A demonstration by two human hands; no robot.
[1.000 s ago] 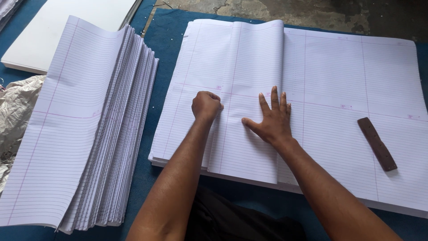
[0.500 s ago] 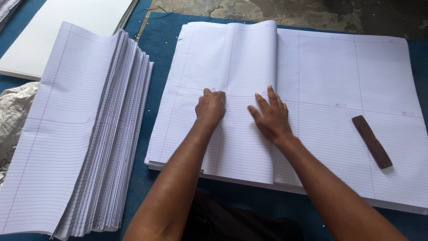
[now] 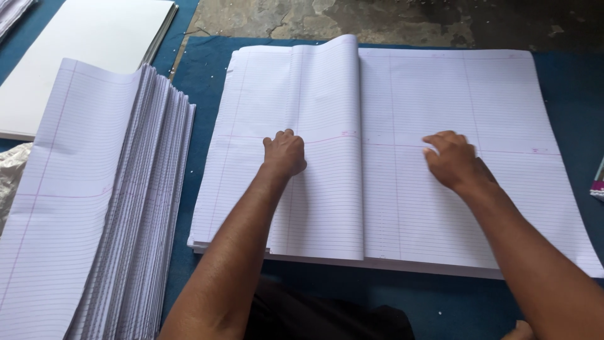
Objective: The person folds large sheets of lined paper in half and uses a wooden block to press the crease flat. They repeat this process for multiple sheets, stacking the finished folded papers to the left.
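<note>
A big stack of lined paper sheets (image 3: pixel 440 101) lies flat on the blue tabletop (image 3: pixel 201 69), right in front of the person. The top sheet (image 3: pixel 321 189) is folded over to the left, and its fold stands up a little at the far end. The left hand (image 3: pixel 285 153) is curled into a loose fist and presses down on the folded sheet. The right hand (image 3: pixel 454 160) rests on the flat paper with bent fingers, holding nothing. On the left is a tall pile of folded lined sheets (image 3: pixel 94 208), cut off at the bottom edge. Behind it lie plain white boards (image 3: pixel 82 56), partly cut off. A small colourful thing (image 3: pixel 598 186) peeks in at the right edge, too cut off to tell.
</note>
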